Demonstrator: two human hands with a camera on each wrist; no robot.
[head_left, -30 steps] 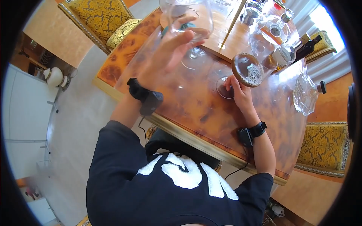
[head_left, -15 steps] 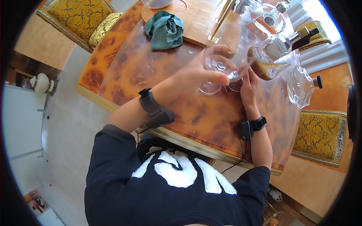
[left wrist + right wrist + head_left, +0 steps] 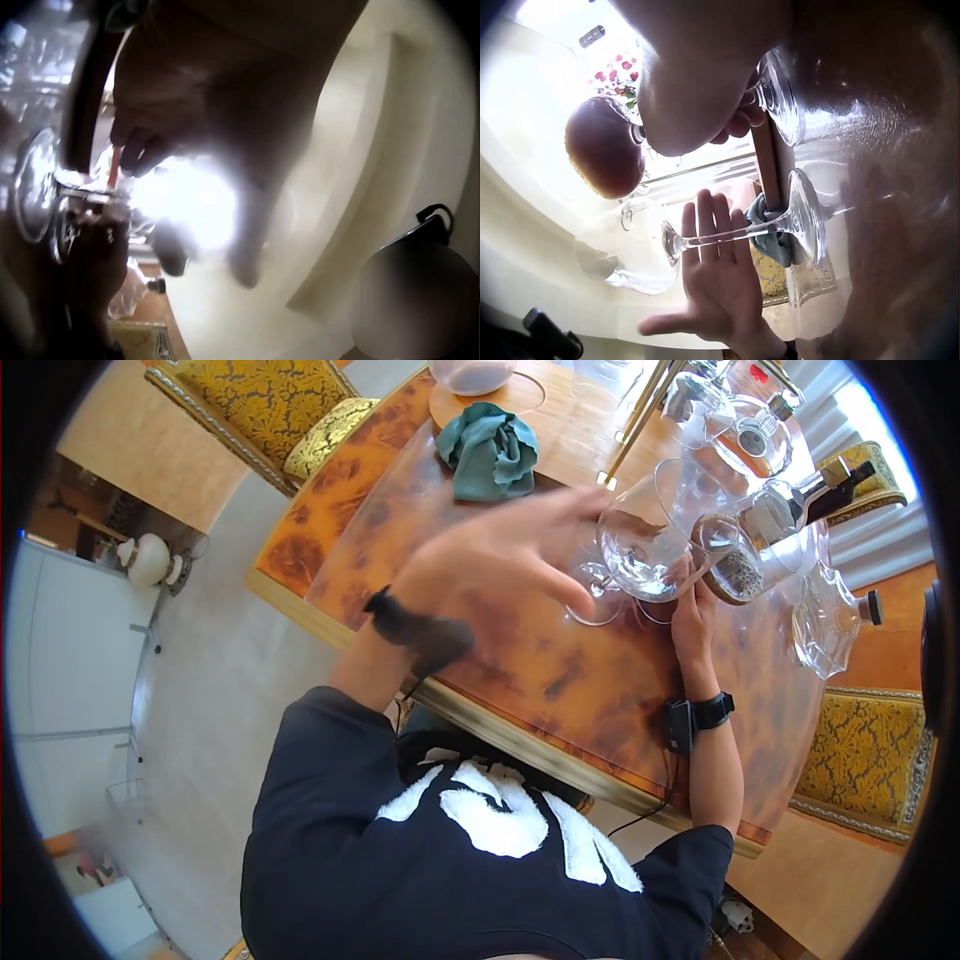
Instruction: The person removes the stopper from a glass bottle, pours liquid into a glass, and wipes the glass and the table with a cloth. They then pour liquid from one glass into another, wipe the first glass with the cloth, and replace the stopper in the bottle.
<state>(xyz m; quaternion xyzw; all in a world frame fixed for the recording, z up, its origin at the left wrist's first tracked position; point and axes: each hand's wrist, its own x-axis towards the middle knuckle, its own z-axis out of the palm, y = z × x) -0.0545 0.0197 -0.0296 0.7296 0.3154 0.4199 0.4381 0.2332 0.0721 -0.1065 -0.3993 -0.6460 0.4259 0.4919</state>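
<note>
My left hand [image 3: 495,555] is spread, fingers straight and thumb apart, and holds nothing. Just right of it an empty stemmed wine glass [image 3: 645,575] stands on the table; the right wrist view shows its long stem and its bowl [image 3: 649,262] in front of the open left palm [image 3: 724,296]. My right hand [image 3: 692,630] grips a second wine glass [image 3: 735,578] low on its stem, near the foot [image 3: 784,101]. Dark, foam-topped liquid fills part of that glass. In the head view the two glass bowls stand close together. The left wrist view is partly washed out by glare.
A crumpled green cloth [image 3: 487,455] lies by a wooden board [image 3: 565,440] bearing thin gold-coloured rods [image 3: 640,420]. Bottles [image 3: 790,510] and a clear stoppered decanter [image 3: 828,622] stand right of the glasses. The table's gold edge [image 3: 520,735] runs before the torso.
My left hand carried the empty glass rightward from beside the cloth, put it by the filled glass and let go, then drew back left. The right hand stays at the filled glass.
</note>
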